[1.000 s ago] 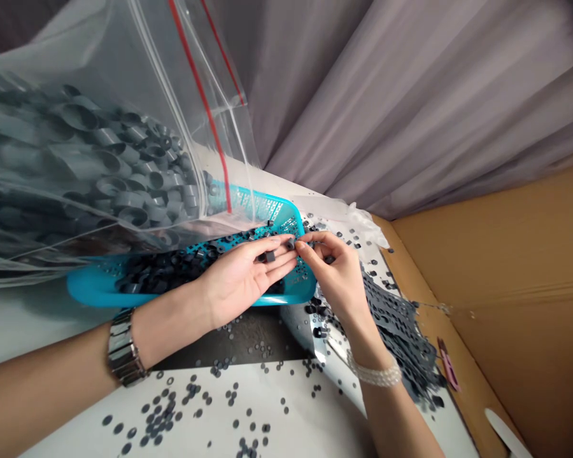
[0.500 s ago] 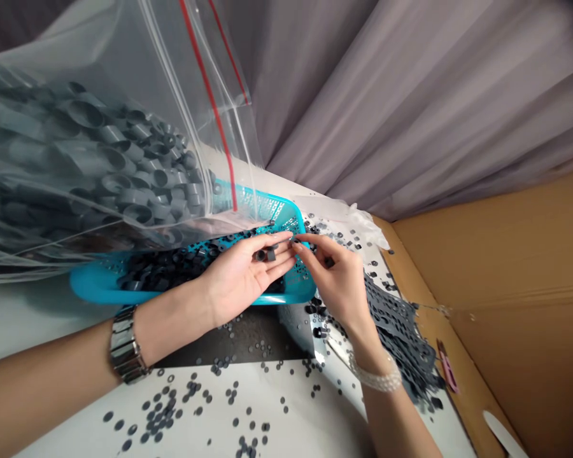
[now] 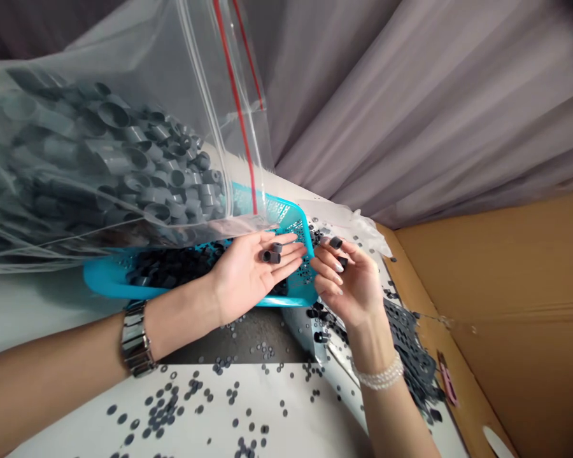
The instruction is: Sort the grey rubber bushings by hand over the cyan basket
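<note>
The left hand (image 3: 243,273) is turned palm up, its fingers extended and loosely parted, with a few small dark-grey cylindrical caps (image 3: 275,257) resting loose where the palm meets the fingers. The right hand (image 3: 356,286) is just beside those fingertips, apart from them, its own fingers curled. Its thumb and forefinger pinch one small black cylinder (image 3: 335,243); a second black piece (image 3: 342,261) sits just under that one, within the curl, though the blur there makes it hard to tell what grips it.

Below and behind the left hand is a bright-blue perforated plastic basket (image 3: 291,301), with a heap of dark caps (image 3: 172,267) inside, left of the palm. Above and left of that hand is a large clear plastic zip bag (image 3: 143,76) with red stripes, filled with grey tubular pieces (image 3: 160,191). A metal-link watch (image 3: 137,337) circles the left wrist, and a white beaded bracelet (image 3: 379,375) the right.

Nearer the body than the left hand, small dark round discs (image 3: 160,410) lie scattered over a white tabletop (image 3: 76,432). Beyond the right wrist, to its right, are dark-grey perforated strips (image 3: 408,337), then a pink-handled tool (image 3: 449,381) on brown cardboard (image 3: 516,280).
</note>
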The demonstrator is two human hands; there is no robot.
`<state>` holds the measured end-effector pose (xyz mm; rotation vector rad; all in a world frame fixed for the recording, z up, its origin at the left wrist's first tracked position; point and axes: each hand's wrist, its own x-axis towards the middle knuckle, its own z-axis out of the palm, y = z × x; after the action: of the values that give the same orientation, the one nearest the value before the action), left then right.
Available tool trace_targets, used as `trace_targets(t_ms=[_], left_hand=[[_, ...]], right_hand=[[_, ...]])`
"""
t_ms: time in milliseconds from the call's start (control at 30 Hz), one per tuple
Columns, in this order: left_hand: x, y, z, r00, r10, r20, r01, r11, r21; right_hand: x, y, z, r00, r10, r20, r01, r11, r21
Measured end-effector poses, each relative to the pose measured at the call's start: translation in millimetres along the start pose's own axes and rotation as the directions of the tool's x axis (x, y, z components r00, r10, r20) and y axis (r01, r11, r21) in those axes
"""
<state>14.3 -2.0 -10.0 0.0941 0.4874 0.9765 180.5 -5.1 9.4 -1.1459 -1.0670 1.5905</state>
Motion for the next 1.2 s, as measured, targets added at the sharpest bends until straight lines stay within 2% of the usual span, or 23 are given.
trace_targets(t_ms=[100,233,433,533,633,733,933,1067,1200], left_hand=[[-1.0,0.4,-0.2,1.000,-0.003,0.003,0.003,1.000,-0.013],[-2.9,0.3,0.1,0.999,-0.004,0.032,0.005,1.000,-0.025],[-1.8,-1.3,0.6,0.998,0.004,0.069,0.001,0.997,-0.074],[-0.1,-1.7,-1.1,0.998,0.023,0.052,-0.020,0.998,-0.057],[1.2,-1.5,-3.4,0.999,0.024,0.033,-0.024,1.000,0.004],[1.0,-1.1,-3.2,1.000,0.017,0.024,-0.018,0.998,0.063],[-2.0,-1.2,1.8,1.000,0.018,0.007,-0.019,0.998,0.065],[-1.7,-1.2,1.2,1.000,0.027,-0.015,-0.027,0.998,0.050],[-0.6,-1.4,-0.4,0.999,0.029,-0.013,-0.029,0.999,0.036]], right_hand=[[1.0,-0.1,-1.5,0.999,-0.018,-0.032,0.018,1.000,0.021],[2.4,3.6,3.6,0.996,-0.039,-0.074,0.029,0.991,-0.130],[-1.9,9.8,10.0,0.994,-0.110,-0.019,0.102,0.966,-0.239],[-7.1,8.0,12.7,0.973,-0.226,-0.039,0.184,0.871,-0.456],[-13.4,5.6,20.3,0.930,-0.368,-0.031,0.239,0.663,-0.710],[-17.6,7.2,28.6,0.900,-0.436,0.022,0.277,0.533,-0.800],[-16.3,13.8,29.6,0.910,-0.388,0.148,0.321,0.429,-0.844],[-16.8,9.9,27.1,0.913,-0.379,0.149,0.301,0.381,-0.874],[-17.9,5.4,26.2,0.908,-0.404,0.115,0.287,0.398,-0.871]])
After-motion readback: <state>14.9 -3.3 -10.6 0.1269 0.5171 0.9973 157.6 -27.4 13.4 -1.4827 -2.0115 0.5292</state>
